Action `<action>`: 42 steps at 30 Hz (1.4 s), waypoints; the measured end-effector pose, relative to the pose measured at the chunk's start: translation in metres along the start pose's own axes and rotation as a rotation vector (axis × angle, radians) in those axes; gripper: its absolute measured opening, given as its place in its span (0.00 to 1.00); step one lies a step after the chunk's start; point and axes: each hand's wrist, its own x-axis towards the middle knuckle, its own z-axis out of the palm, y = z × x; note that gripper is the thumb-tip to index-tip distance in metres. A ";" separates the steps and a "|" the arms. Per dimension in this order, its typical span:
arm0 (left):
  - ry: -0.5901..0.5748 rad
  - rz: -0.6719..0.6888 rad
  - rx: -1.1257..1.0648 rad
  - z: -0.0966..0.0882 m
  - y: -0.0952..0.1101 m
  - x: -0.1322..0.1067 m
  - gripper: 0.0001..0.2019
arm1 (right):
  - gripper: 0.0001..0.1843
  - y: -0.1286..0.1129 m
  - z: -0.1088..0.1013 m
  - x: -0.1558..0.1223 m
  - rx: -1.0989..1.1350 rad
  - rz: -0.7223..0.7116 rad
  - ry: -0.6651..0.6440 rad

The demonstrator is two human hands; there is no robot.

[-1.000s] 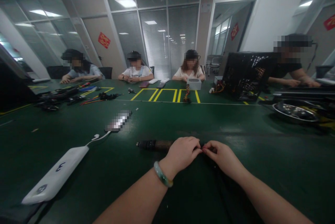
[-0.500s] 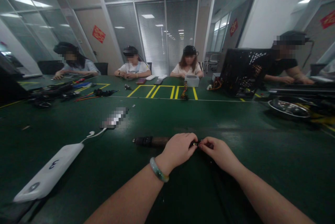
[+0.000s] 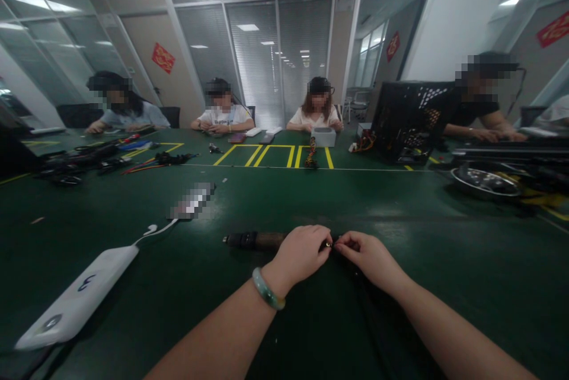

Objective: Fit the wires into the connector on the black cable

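A dark cylindrical tool that looks like an electric screwdriver [image 3: 269, 242] lies across the green table, its metal tip pointing left. My left hand [image 3: 302, 252], with a jade-coloured bangle [image 3: 268, 289] at the wrist, is closed over the tool's right end. A tiny brass-coloured piece [image 3: 328, 244] shows by the left fingertips. Right beside it, thumb and forefinger of my right hand [image 3: 367, 255] are pinched together at that end; what they hold is too small and dark to make out. A dark cord or strip [image 3: 368, 309] runs down the table below my right wrist.
On the left lies a white power bank [image 3: 82, 297], cabled to a phone [image 3: 193, 201]. Black cables [image 3: 80, 160] lie further back. A metal bowl [image 3: 484, 183] and a black computer case [image 3: 406, 122] stand right. Several people sit across the table [image 3: 249, 190].
The view has shifted slightly, so everything sits a little further left. Both hands keep nearly the same place and grip at the tool's right end.
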 end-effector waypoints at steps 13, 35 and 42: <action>-0.030 -0.004 0.025 0.000 0.000 0.000 0.09 | 0.12 0.001 -0.001 0.000 0.030 -0.001 0.025; -0.055 0.022 0.006 -0.007 0.004 0.000 0.03 | 0.08 -0.003 -0.002 -0.002 -0.027 -0.027 0.027; -0.021 0.004 0.002 -0.006 0.004 -0.001 0.05 | 0.09 0.000 -0.003 -0.002 -0.015 -0.028 0.017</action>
